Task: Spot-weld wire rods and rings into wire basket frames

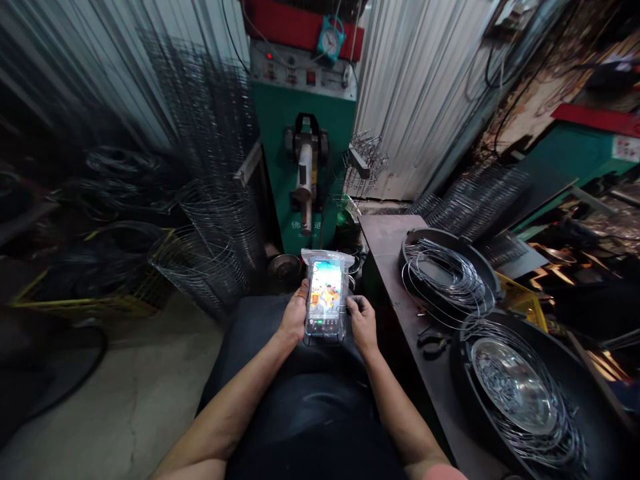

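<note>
A smartphone (pixel 326 297) in a clear plastic bag is upright over my lap, its screen lit with a bright, colourful picture. My left hand (pixel 297 312) grips the phone along its left edge. Beside the right edge is my right hand (pixel 363 320), its fingers curled with thumb and forefinger close together. Whether those fingers pinch the edge of the bag, I cannot tell. Under the phone, dark cloth (pixel 305 400) covers my legs.
Ahead stands a green machine (pixel 273 173) with a small teal clock (pixel 331 40). Stacked wire baskets (pixel 200 267) are at left. On the right-hand bench (pixel 387 233), black pans (pixel 407 250) hold wire rings and a metal bowl (pixel 540 407); pliers (pixel 434 343) lie nearby.
</note>
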`<control>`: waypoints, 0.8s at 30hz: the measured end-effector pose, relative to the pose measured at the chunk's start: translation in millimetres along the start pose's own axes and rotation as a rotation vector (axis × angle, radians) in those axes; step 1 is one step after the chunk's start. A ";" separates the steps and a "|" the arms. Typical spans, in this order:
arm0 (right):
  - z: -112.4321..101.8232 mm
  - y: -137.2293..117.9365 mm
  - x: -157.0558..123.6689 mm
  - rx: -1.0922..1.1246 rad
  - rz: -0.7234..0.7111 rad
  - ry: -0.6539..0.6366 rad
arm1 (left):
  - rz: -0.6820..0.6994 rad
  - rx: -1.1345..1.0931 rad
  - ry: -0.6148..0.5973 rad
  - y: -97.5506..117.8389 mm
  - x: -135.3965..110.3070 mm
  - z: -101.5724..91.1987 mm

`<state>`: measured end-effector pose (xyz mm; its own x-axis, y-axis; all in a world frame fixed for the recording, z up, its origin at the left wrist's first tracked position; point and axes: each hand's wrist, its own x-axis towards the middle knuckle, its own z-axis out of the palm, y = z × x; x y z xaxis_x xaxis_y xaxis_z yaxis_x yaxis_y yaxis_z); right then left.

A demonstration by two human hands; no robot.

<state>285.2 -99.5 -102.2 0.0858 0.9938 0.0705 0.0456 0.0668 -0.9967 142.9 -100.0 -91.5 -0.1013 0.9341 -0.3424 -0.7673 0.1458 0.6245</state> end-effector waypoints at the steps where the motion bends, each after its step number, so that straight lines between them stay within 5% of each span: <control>1: 0.0 0.1 0.0 0.001 0.001 -0.001 | 0.010 0.013 0.011 0.3 -0.2 0.3; 24: 0.2 -0.9 -0.6 -0.032 -0.009 -0.007 | 0.024 0.029 0.077 5.3 -3.1 4.9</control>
<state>285.0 -100.1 -101.4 0.0787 0.9937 0.0794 0.0779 0.0733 -0.9943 142.3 -100.5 -83.7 -0.1686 0.9097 -0.3795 -0.7458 0.1340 0.6525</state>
